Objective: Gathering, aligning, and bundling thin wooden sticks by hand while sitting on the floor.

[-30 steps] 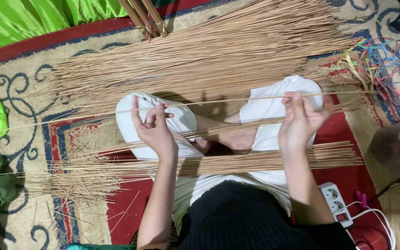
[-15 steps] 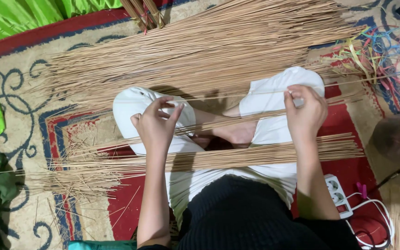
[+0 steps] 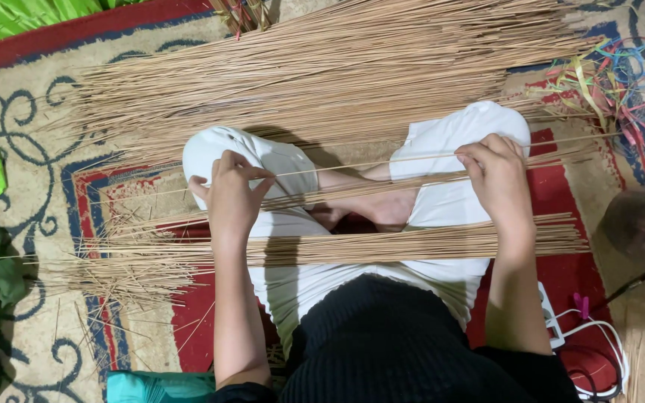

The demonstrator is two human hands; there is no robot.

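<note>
Pinching one thin stick (image 3: 367, 163) at both ends: your left hand (image 3: 231, 195) and right hand (image 3: 496, 179) both clenched on it. Long axis runs left-right across your knees, above lap bundle (image 3: 382, 246), below big stick pile (image 3: 322, 82).

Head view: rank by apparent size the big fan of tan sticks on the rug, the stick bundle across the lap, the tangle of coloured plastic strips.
1. Big fan of tan sticks, largest.
2. Stick bundle across the lap.
3. Tangle of coloured plastic strips, smallest, though cut by the frame edge.
</note>
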